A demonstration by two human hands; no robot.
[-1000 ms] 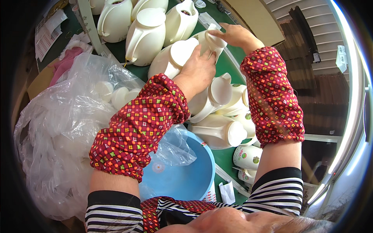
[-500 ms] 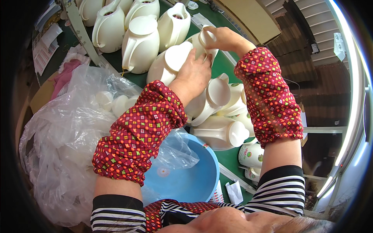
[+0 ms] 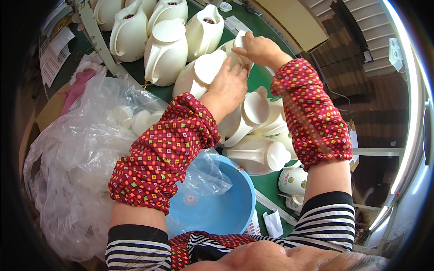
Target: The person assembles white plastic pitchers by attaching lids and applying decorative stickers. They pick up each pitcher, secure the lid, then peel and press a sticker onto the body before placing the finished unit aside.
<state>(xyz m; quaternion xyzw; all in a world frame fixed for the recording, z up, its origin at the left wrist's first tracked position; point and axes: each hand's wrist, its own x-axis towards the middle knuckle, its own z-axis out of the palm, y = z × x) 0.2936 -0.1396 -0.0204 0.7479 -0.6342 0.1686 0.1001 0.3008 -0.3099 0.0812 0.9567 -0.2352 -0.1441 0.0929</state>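
Two cream-white thermos jugs stand at my hands: the nearer lidded jug [image 3: 185, 81] and, partly hidden behind it, a farther jug [image 3: 226, 47]. My right hand [image 3: 262, 49] grips the round white lid [image 3: 239, 41] on top of the farther jug, thumb toward me and fingers over its rim. My left hand [image 3: 228, 88] reaches past the nearer jug, its fingers bent against the farther jug's body, holding it steady. Several more lidded jugs [image 3: 253, 153] crowd below my hands, some tilted or lying over. A taller lidded jug [image 3: 166, 54] stands to the left.
Open-topped jugs [image 3: 129, 36] stand at the far left on the green tabletop [image 3: 266, 183]. A clear plastic bag [image 3: 77, 167] with white lids [image 3: 141, 122] lies at left, partly over a blue basin [image 3: 230, 203]. Printed mugs [image 3: 291, 180] stand at right, near stacked brown cardboard [image 3: 379, 117].
My right hand has shifted slightly right and down, and the lid under it appears tilted differently. My left hand stays nearly in place against the jug.
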